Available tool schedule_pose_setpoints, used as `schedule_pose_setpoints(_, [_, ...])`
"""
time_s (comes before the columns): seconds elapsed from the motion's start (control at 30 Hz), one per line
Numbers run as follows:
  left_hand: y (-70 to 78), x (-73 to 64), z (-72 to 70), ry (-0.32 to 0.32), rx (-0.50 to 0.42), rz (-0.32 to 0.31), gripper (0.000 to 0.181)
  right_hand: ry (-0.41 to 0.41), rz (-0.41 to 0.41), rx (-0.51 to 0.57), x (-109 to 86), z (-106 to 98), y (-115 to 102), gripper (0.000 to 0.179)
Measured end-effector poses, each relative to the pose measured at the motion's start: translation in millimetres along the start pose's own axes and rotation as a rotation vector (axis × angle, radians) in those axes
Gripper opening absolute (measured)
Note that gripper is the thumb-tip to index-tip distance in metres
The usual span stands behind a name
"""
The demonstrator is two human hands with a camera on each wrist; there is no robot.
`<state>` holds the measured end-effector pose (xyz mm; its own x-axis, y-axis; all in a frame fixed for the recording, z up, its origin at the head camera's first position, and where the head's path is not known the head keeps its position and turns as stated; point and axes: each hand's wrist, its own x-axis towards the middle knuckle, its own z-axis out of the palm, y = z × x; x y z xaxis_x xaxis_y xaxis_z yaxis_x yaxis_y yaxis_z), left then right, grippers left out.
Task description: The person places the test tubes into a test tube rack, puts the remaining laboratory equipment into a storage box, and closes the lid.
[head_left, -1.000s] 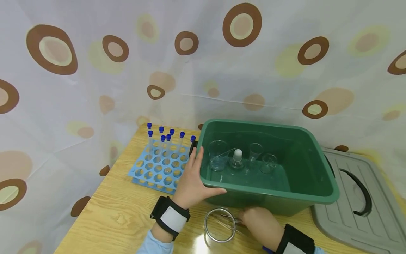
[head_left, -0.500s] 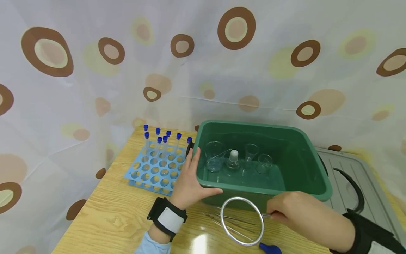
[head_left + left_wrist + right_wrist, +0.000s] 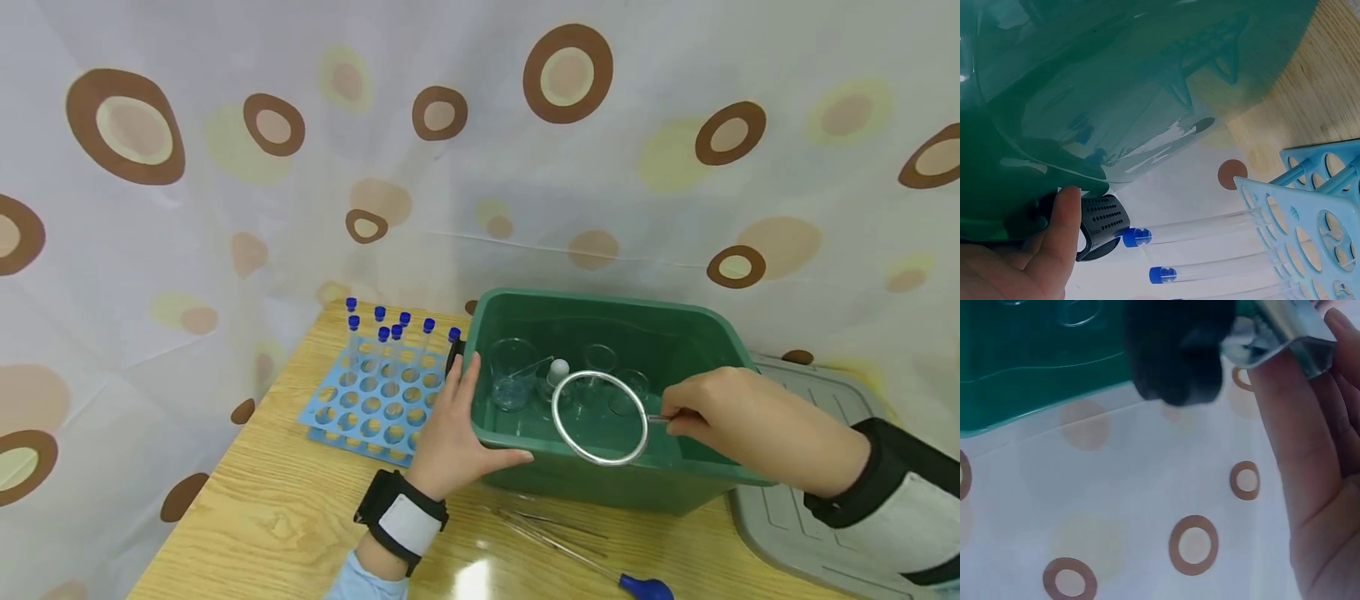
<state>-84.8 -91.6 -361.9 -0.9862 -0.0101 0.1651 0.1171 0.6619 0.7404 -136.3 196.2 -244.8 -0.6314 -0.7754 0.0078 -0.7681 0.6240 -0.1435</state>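
A metal ring clamp (image 3: 604, 461) hangs over the front part of a green plastic bin (image 3: 600, 300), its ring facing left. My right hand (image 3: 723, 412) grips its short stem end; in the right wrist view the fingers curl round the metal clamp end (image 3: 1310, 353), beside a dark, blurred knob (image 3: 1175, 350). My left hand (image 3: 453, 437) rests on the bin's front left corner, fingers along the left rim and thumb stretched along the front. Inside the bin are a beaker (image 3: 510, 396), a bottle with a white bulb top (image 3: 558, 371) and other small glassware, partly seen through the ring.
Left of the bin stands a light blue rack (image 3: 371, 427) holding several blue-capped test tubes (image 3: 353, 333). Thin metal tools (image 3: 562, 525) and a blue rubber bulb (image 3: 647, 588) lie in front of it. A grey lid (image 3: 780, 533) lies at the right, partly under my right arm.
My right hand has lifted the ring clamp from the table in front of the bin and carried it up over the bin. My left hand stays on the bin's corner.
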Motion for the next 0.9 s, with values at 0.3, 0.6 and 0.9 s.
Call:
schedule_pose_setpoints(0.3, [-3.3, 0.9, 1.8, 0.004, -0.011, -0.002, 0.12, -0.067, -0.026, 0.017, 32.3, 12.9, 24.2, 0.029])
schedule_pose_setpoints(0.6, [-6.5, 0.3, 0.2, 0.02, -0.008, -0.015, 0.121, -0.107, -0.093, 0.008, 61.9, 44.4, 40.1, 0.031])
schedule_pose_setpoints(0.9, [-2.2, 0.0, 1.3, 0.027, -0.014, 0.006, 0.122, -0.136, -0.13, -0.082, 80.5, 74.5, 46.8, 0.031])
